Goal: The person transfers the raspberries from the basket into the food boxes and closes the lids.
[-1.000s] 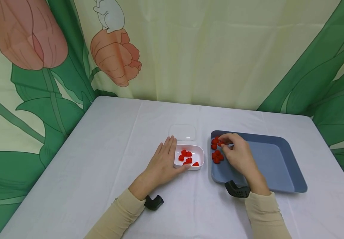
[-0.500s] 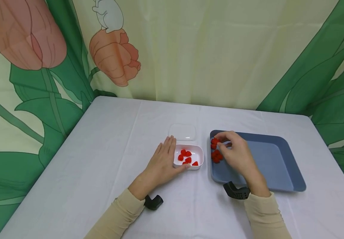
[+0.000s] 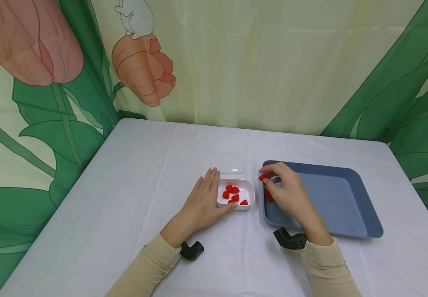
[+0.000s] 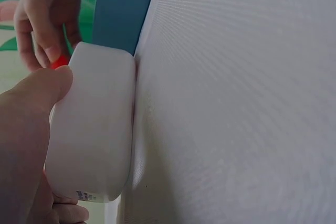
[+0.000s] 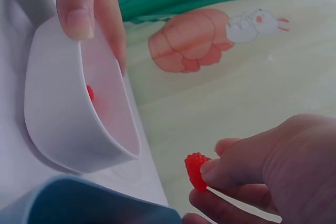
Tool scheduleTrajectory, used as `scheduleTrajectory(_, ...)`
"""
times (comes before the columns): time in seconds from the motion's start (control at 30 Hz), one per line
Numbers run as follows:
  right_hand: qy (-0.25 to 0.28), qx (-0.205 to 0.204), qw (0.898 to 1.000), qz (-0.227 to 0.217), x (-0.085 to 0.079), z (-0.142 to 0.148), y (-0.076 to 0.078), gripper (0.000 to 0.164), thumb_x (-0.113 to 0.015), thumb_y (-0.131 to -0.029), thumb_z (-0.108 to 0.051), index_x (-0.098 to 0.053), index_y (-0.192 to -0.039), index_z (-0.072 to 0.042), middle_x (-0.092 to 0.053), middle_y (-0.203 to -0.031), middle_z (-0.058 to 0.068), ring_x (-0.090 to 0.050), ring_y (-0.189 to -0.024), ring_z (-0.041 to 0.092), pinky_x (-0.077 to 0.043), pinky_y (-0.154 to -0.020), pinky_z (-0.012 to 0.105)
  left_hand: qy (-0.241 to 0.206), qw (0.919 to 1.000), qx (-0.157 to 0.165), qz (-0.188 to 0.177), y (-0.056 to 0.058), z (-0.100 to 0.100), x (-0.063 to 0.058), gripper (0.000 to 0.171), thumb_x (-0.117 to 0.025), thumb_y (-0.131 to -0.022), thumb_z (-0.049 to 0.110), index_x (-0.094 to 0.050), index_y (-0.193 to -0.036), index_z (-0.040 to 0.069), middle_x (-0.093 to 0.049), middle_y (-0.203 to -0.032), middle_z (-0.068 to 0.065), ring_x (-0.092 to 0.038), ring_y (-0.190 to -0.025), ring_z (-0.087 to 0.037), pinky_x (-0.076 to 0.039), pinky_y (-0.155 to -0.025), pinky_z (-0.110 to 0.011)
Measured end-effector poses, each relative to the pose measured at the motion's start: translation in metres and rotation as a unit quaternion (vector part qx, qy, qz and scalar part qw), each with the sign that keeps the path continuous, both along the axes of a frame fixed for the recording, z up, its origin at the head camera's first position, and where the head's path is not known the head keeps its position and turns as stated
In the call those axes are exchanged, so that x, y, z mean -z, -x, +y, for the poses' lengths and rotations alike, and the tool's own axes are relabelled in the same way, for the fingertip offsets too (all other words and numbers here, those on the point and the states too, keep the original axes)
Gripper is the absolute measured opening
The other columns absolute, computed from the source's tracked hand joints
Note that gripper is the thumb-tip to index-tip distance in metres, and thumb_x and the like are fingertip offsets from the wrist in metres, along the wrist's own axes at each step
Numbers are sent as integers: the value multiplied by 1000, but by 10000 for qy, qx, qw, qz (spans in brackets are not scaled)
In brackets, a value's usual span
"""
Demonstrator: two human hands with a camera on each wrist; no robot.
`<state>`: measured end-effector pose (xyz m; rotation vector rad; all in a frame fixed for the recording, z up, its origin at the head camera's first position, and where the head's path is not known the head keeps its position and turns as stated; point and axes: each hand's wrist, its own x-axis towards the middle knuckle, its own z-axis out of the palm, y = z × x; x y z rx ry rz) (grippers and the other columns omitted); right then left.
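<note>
In the head view my left hand (image 3: 199, 206) lies against the left side of a small white box (image 3: 250, 192), fingers straight. Its thumb rests on the near rim, as the left wrist view shows too. Several red raspberries (image 3: 235, 198) lie inside the box. My right hand (image 3: 289, 194) pinches one raspberry (image 5: 196, 171) between thumb and fingers, in the air over the tray's left edge. Below that hand more raspberries (image 3: 268, 195) show in the blue-grey tray (image 3: 340, 202), partly hidden by the fingers.
A clear lid (image 3: 227, 163) lies on the white tablecloth (image 3: 143, 165) behind the box. The tray stands just right of the box with a small gap between them. A printed curtain (image 3: 254, 74) hangs behind the table.
My right hand has lifted a raspberry from the tray's far left corner and moved left toward the box. My left hand has stayed at the box.
</note>
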<state>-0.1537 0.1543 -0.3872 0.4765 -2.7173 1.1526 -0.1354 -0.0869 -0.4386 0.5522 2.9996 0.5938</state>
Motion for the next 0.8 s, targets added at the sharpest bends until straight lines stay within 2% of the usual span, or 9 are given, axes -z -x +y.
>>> scheduleTrajectory(0.2, -87, -121, 9999, 22, 0, -6, -2, 24, -64, -88, 5, -70, -109, -4, -66, -105, 8, -65, -92, 22, -60, -80, 43, -15, 10000, -45, -50, 1, 0, 0, 103, -58, -88, 66, -17, -157, 1, -20, -165, -14, -15, -155, -29, -17, -125, -49)
scheduleTrajectory(0.43, -280, -253, 9991, 172, 4, -12, -2, 25, -66, -87, 3, -70, -109, -8, -65, -101, 4, -61, -81, 16, -56, -68, 26, 11, 10000, -17, 33, 0, 1, 1, 103, -57, -88, 66, -18, -157, 0, -20, -165, -15, -15, -155, -29, -18, -125, -49)
scheduleTrajectory(0.67, -208, -488, 9985, 142, 7, -20, -2, 27, -68, -85, 5, -70, -110, -7, -67, -104, 7, -66, -91, 20, -60, -77, 38, -12, 9999, 7, 109, 1, 1, -2, 103, -58, -88, 65, -18, -156, 0, -21, -165, -16, -17, -154, -30, -19, -124, -50)
scheduleTrajectory(0.8, -199, -538, 9983, 80, 9, -24, -4, 28, -69, -84, 5, -70, -109, -6, -67, -105, 8, -66, -93, 21, -61, -77, 39, 44, 10000, 7, 65, 1, 1, -1, 103, -58, -88, 65, -18, -156, -1, -21, -165, -16, -17, -154, -30, -20, -124, -50)
